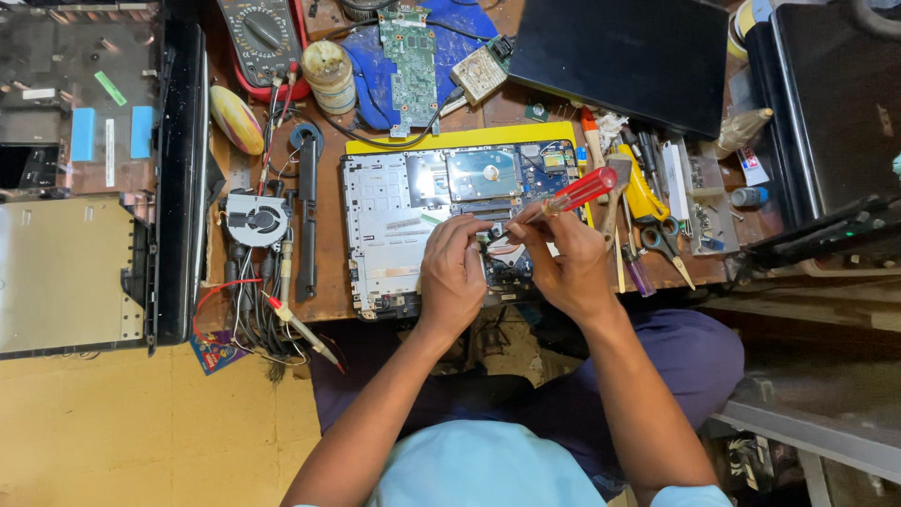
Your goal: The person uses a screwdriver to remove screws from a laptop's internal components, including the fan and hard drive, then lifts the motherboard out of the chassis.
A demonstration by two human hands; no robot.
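A: Item 1, R hand (568, 263)?
B: Fingers closed round a red-handled screwdriver (572, 194); handle sticks up-right, tip angled down-left into the opened laptop base (385, 221). Tip itself hidden betw. the hands.

A: Item 2, L hand (452, 272)?
B: Fingers curled, pinched together at the screwdriver tip, resting over the base's lower middle. Can't tell if it grips any small part.

A: Item 3, laptop base, loc.?
B: Centre of wooden bench (328, 225), directly in front of the person, under both hands. Silver hard drive (482, 175) seated in its top half; yellow sheet (460, 138) shows just behind it.

A: Misc., left side?
B: Loose cooling fan (255, 218) w/ wires, just left of base. Multimeter (260, 38) at top, green circuit board (411, 61) on blue cloth near it. Dismantled laptop shell (80, 178) far left.

A: Misc., right side?
B: Scissors (664, 241) & yellow-handled tool (641, 192) just right of R hand. Closed black laptop (624, 56) top right.
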